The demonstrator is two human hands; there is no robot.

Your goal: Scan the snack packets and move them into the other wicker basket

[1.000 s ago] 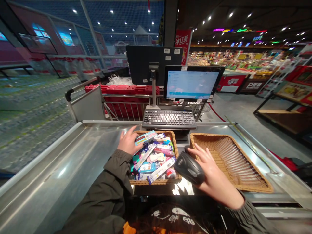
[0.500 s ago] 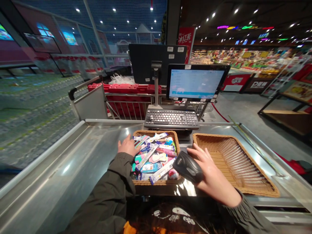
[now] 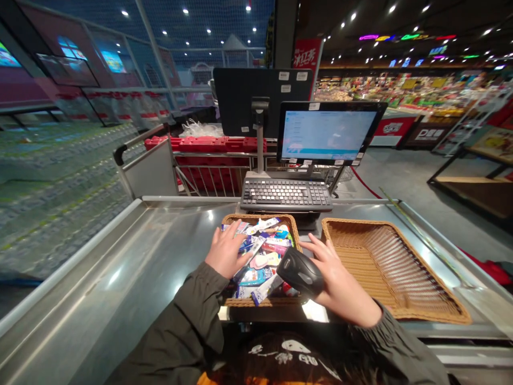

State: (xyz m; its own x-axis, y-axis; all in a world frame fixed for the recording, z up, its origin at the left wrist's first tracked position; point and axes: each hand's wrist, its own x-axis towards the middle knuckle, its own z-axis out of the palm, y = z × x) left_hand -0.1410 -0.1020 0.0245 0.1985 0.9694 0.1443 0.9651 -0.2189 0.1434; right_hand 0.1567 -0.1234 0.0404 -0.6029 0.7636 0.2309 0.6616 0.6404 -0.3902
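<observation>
My left hand hovers over the left side of a wicker basket, fingers stretched out and thumb apart, with nothing visible in its grip. Below it, the basket is heaped with packaged goods that look like toothbrushes; one long white-and-blue package slants across the front. A black barcode scanner is in my right hand, its head tilted toward the basket's right rim. Some fingers on the scanner's underside are hidden.
A second wicker basket lies to the right on the metal counter. Behind the baskets stand a keyboard, a lit screen and a dark monitor back. A cart with red crates is beyond the counter.
My left hand has moved right and over the basket's packages, covering its left part. The scanner in my right hand has shifted slightly left.
</observation>
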